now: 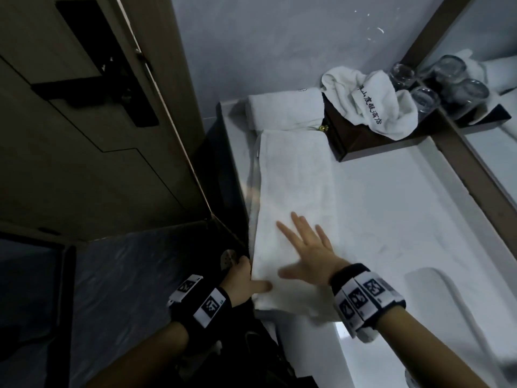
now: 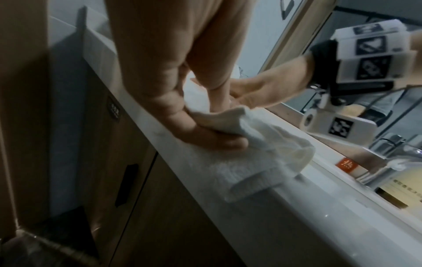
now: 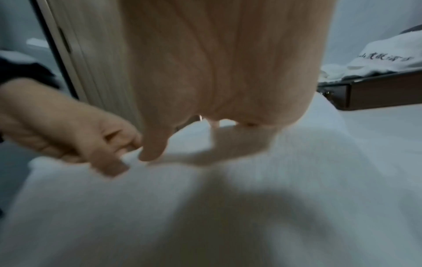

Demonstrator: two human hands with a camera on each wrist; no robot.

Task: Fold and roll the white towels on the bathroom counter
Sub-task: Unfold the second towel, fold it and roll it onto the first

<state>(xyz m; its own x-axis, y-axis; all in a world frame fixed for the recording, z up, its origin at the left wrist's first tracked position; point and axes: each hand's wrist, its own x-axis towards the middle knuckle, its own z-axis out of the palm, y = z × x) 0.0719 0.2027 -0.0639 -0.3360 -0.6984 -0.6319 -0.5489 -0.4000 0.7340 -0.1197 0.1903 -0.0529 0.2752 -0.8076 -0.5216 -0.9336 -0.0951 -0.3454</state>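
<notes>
- Folded towel [image 1: 293, 197]: white terry, nubbly pile, laid as a long narrow strip along the front edge of the smooth white counter [image 1: 391, 205]; near end thick and layered.
- Right hand [image 1: 307, 247]: lay flat on the strip's near part, fingers straight and fanned apart, palm down on the cloth.
- Left hand [image 1: 246, 278]: at the strip's near left edge, thumb on top and fingers curled beneath, apparently pinching the fold; blur made the grip hard to confirm.
- Left wrist view alone showed the hemmed band at the towel's end [image 2: 253, 184] overhanging the basin rim.
- Rolled towel [image 1: 285, 110]: soft cylinder at the far end.
- Crumpled towel [image 1: 372, 105]: printed with dark characters, draped over a dark wooden tray [image 1: 363, 144].
- Drinking glasses [image 1: 414, 88]: clear, beside the mirror.
</notes>
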